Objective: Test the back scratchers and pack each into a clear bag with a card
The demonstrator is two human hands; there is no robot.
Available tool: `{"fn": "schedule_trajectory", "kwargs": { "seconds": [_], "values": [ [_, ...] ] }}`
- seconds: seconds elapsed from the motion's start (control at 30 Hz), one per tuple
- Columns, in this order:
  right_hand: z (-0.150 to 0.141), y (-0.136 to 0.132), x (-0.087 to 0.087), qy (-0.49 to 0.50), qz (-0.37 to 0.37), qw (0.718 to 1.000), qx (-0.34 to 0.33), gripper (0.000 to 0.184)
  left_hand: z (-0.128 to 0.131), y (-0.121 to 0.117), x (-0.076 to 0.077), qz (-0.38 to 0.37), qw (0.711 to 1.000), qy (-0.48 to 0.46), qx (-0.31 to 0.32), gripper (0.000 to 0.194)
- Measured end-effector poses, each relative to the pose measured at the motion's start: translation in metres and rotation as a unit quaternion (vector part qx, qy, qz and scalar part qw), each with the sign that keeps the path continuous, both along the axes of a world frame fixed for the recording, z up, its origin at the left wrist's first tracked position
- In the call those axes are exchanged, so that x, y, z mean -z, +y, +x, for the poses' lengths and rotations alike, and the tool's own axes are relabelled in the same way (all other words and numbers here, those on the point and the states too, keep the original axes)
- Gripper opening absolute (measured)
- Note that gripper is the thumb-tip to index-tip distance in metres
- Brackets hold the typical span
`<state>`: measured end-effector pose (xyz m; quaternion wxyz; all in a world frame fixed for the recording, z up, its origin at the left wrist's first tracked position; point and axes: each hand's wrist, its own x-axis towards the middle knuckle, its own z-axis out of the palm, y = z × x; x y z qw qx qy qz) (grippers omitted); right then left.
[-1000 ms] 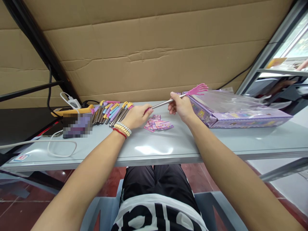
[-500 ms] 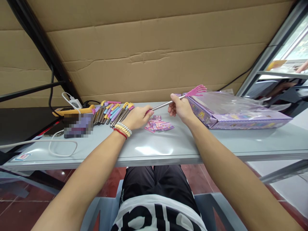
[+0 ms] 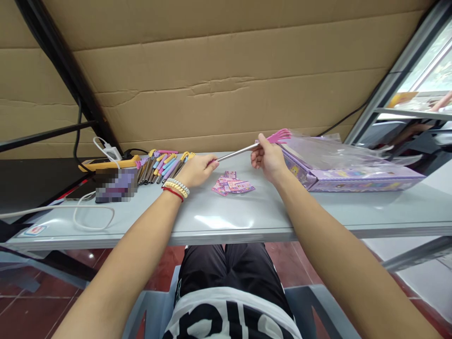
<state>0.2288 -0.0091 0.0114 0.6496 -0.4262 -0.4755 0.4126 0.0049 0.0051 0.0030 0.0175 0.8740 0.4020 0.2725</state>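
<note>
A back scratcher (image 3: 236, 153) with a pink hand-shaped head and a thin metal rod is held up slanting above the table. My left hand (image 3: 198, 170) is closed round its lower end. Close to the pink head, my right hand (image 3: 269, 159) pinches the rod between thumb and fingers. Below the rod lies a loose pile of small pink and purple printed cards (image 3: 233, 183). Several more back scratchers (image 3: 160, 167) with coloured handles and heads lie bunched left of my left hand, which partly hides them.
A purple printed box (image 3: 367, 181) with a clear plastic cover stands right of my right hand. At the left are a yellow object (image 3: 109, 163), a white charger (image 3: 112, 151) with cable, and a blurred-out item (image 3: 116, 186). A cardboard wall (image 3: 229, 70) rises behind the table.
The pink head has shifted left and slightly down. My right hand has moved slightly right and now grips nearer the head; my left hand has drifted slightly left.
</note>
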Motion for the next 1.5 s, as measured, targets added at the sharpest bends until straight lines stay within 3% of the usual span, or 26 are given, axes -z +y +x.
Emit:
{"fn": "schedule_trajectory", "kwargs": {
  "seconds": [0.17,0.33,0.77,1.2,1.5],
  "values": [
    [0.013,0.007,-0.002,0.082,0.046,0.993,0.076,0.043,-0.004,0.002,0.001,0.000,1.000,-0.005,-0.016,0.034],
    [0.016,0.010,-0.001,0.090,0.058,0.987,0.117,0.043,-0.005,0.004,0.003,-0.019,1.000,0.016,-0.017,0.035],
    [0.024,0.015,0.004,0.114,0.057,0.987,0.099,0.039,0.001,0.000,0.004,-0.034,0.998,0.052,0.011,0.034],
    [0.020,0.005,0.002,0.156,0.078,0.985,0.011,0.021,-0.001,-0.008,-0.005,-0.004,0.998,0.066,0.007,0.030],
    [0.017,-0.001,0.001,0.117,0.100,0.987,-0.048,0.030,0.002,-0.010,-0.004,-0.011,0.998,0.048,0.037,0.031]
  ]
}}
